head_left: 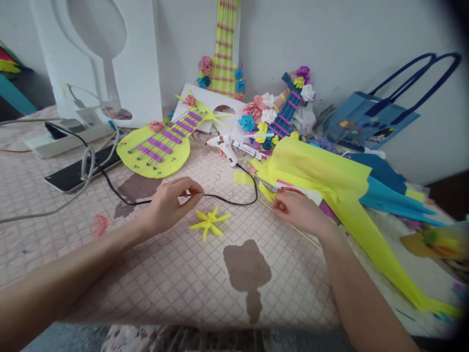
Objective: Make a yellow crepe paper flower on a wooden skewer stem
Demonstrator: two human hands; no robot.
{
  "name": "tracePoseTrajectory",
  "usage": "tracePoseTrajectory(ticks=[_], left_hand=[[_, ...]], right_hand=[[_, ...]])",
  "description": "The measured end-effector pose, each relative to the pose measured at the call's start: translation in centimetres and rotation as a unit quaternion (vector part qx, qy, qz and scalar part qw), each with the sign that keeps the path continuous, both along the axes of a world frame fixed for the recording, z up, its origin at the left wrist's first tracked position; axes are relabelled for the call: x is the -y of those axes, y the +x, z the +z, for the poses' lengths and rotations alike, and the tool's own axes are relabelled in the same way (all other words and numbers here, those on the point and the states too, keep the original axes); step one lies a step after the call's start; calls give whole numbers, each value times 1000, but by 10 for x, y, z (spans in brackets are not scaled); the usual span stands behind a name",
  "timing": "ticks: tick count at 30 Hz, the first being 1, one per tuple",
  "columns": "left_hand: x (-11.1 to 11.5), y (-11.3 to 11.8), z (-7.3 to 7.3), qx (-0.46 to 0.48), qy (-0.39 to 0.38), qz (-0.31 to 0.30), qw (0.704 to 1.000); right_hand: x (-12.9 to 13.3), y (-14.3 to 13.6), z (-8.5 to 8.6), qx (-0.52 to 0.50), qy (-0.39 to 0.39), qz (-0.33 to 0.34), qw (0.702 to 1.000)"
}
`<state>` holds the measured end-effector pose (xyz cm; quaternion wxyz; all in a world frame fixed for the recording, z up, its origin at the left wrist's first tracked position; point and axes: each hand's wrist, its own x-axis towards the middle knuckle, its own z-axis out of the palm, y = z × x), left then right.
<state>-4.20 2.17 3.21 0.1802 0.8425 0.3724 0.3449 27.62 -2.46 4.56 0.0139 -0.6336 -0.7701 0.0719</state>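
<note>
My left hand [174, 201] is raised over the table with thumb and fingertips pinched together; whatever may be between them is too small to see. Just right of it lies a yellow paper flower [209, 223] with narrow pointed petals. My right hand [301, 211] is closed with curled fingers, beside a yellow paper strip [267, 192] and red-handled scissors [290, 189]. Its fingers hide what they grip, if anything. A white hot glue gun [225, 148] rests farther back between the hands, its black cord [234, 202] looping behind the flower.
A yellow paper guitar [154, 152] lies at the back left, near a phone [73, 172] and a white power strip [58, 142]. Yellow crepe paper [322, 164] spreads across the right side. A blue bag [370, 120] and flower-trimmed blue guitar [287, 115] stand by the wall.
</note>
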Motion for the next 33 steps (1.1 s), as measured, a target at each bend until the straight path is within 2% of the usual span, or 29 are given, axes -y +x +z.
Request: tracePoseTrajectory(ticks=[5, 14, 17, 19, 22, 26, 30, 33], left_hand=[[1, -5, 1, -30, -9, -39, 999], [-2, -10, 9, -76, -67, -73, 992], [-2, -15, 12, -113, -99, -112, 982], [-2, -18, 14, -136, -112, -141, 974], [1, -18, 16, -160, -113, -165, 967], [4, -16, 16, -176, -116, -176, 962], [5, -14, 13, -193, -119, -175, 958], [4, -13, 12, -201, -119, -176, 956]], right_hand=[[1, -8, -8, 26, 4, 14, 1000], [16, -6, 17, -58, -95, 84, 990], [16, -13, 20, -110, -140, 123, 976], [16, -22, 19, -154, -138, 135, 969], [17, -44, 12, -213, -80, 103, 968], [17, -71, -6, -259, 2, 77, 963], [12, -85, -24, -202, 39, 85, 975], [8, -89, -31, -160, 33, 111, 980]])
